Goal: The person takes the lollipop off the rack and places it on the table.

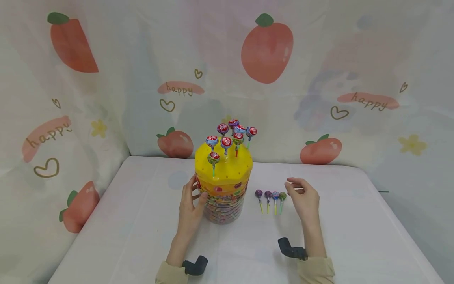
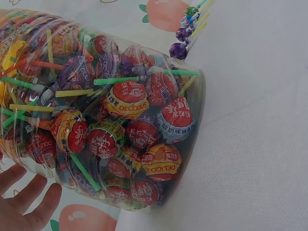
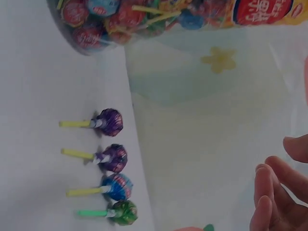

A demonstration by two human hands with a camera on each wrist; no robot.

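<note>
In the head view, a clear lollipop tub [image 1: 224, 197] with a yellow lid [image 1: 223, 167] stands upright at the centre of the frame on a white table [image 1: 142, 221], its long axis vertical. Wrapped lollipops [image 1: 227, 138] are stuck into holes in the lid, sticks down and heads up. The left hand [image 1: 189, 209] rests against the tub's left side, fingers straight and spread along the wall, thumb touching the front. Just right of the tub, four loose lollipops [image 1: 270, 196] lie in a row on the table, side by side, heads toward the top of the frame and sticks pointing toward the bottom. The right hand [image 1: 301, 197] hovers just right of the row, fingers loosely curled and holding nothing; the green lollipop [image 1: 282, 196] at the row's right end is nearest to it.

In the left wrist view, the tub [image 2: 120, 120] fills the left and centre of the frame, packed with wrapped lollipops lying at all angles. The left hand's straight fingertips [image 2: 29, 197] show at the lower left, beside the tub wall.

In the right wrist view, the four loose lollipops [image 3: 113, 166] lie at centre left, parallel, sticks pointing left and heads right: two purple, one blue, one green [image 3: 124, 212] lowest. The right hand's fingers [image 3: 269, 192], relaxed and bent, sit at the lower right, well clear of them. The tub's base [image 3: 144, 19] runs along the top edge.
</note>
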